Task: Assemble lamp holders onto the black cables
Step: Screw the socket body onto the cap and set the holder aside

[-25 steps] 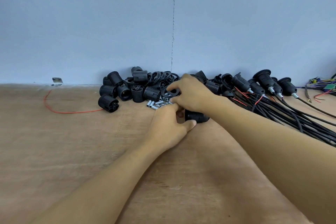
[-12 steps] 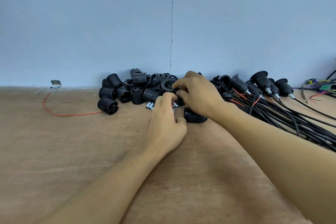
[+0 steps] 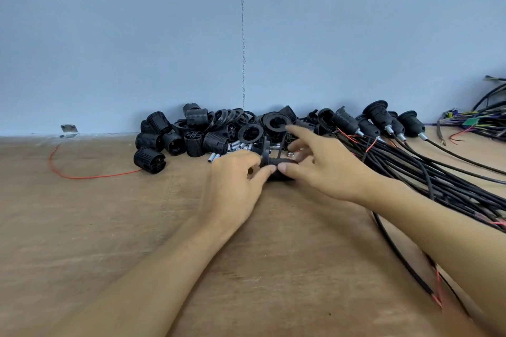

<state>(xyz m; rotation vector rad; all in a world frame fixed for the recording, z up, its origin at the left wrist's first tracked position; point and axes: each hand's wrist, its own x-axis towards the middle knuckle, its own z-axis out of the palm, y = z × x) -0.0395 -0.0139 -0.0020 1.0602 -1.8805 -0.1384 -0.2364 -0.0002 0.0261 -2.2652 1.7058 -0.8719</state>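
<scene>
- A pale blue painted wall (image 3: 137, 35) fills the upper half of the view, with a thin vertical crack running down its middle.
- A brown wooden table (image 3: 95, 227) meets the wall and carries everything else.
- A thick bundle of black cables (image 3: 438, 172) lies across the right side of the table. Several ends near the wall already wear flanged black lamp holders (image 3: 377, 115).
- A pile of loose black ribbed plastic holder shells (image 3: 175, 139) sits against the wall, left of centre.
- The left hand (image 3: 235, 186) has its fingers curled, pinching one black threaded lamp holder (image 3: 284, 163) low over the table in front of the pile.
- The right hand (image 3: 331, 172) is spread, forefinger straight toward the pile and thumb tip touching that same holder. Its lower fingers are partly hidden, so any further contact is unclear.
- A tangle of coloured wires (image 3: 471, 123) sits at the far right.
- Black plastic rings (image 3: 276, 120) lean together just behind the hands.
- A thin red wire (image 3: 90, 176) loops across the table on the left.
- Small silver metal tubes (image 3: 213, 157) lie scattered beside the left hand's fingers.
- A small metal bracket (image 3: 68, 130) sits at the wall's foot, far left.
</scene>
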